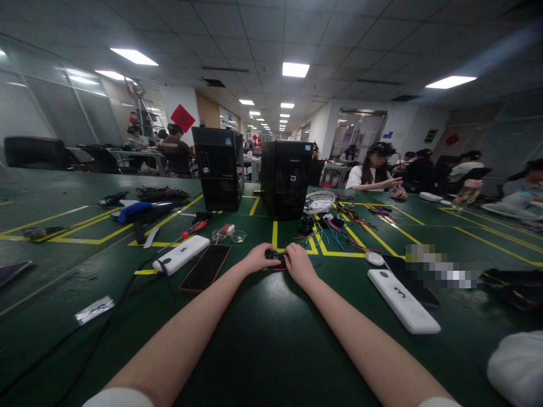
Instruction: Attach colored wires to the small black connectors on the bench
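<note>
A small black part (pixel 276 258) with a thin red piece at its lower edge is held between my two hands, low over the green table. My left hand (pixel 258 258) pinches it from the left, and the fingers of my right hand (pixel 297 262) are closed on its right side. Its exact kind is too small and dark to make out. Beyond my hands stand two black computer cases (pixel 287 181). Several coloured wires (pixel 331 233) and black connectors lie to the right, beyond my right hand.
Left of my hands lie a phone (pixel 206 268), a white power bank (pixel 181 254), glasses (pixel 237 236) and a red-handled screwdriver (pixel 194 229). To the right are another white power bank (pixel 403 301), a dark phone (pixel 413 280) and a white basket (pixel 320 202). A co-worker (pixel 373 169) sits across the table.
</note>
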Motion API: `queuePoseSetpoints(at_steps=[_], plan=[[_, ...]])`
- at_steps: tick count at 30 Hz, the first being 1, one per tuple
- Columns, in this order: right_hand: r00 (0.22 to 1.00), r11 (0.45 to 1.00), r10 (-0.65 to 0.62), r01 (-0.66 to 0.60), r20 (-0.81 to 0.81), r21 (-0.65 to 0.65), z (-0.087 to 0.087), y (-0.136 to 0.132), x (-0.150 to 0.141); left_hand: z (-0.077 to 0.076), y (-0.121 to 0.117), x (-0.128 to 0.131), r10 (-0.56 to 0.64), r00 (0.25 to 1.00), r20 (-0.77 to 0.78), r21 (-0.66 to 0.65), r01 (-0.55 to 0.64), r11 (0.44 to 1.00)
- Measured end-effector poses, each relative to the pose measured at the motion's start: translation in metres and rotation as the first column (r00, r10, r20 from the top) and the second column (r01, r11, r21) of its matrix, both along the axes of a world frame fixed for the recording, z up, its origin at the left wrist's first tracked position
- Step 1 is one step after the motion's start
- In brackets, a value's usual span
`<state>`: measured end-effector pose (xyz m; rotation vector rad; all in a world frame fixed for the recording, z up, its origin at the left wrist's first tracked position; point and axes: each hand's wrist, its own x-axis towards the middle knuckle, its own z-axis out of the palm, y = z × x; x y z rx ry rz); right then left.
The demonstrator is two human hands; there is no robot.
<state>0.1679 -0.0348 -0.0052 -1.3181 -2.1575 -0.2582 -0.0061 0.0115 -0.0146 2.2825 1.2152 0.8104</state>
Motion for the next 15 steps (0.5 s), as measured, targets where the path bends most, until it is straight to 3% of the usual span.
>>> queuePoseSetpoints(at_steps=[9,15], plan=[[0.969,0.996,-0.083,0.086,-0.232,0.006,0.0026,0.0039,0.004,-0.0003,-0.0003,0.0019,0.018,0.999,-0.034,0.041,-0.017,0.999],[0.996,0.998,0.023,-0.019,-0.082,0.053,0.0085,-0.0059,-0.0001,0.0028,-0.0031,0.0015,0.03,1.0,-0.002,0.055,-0.03,0.998]])
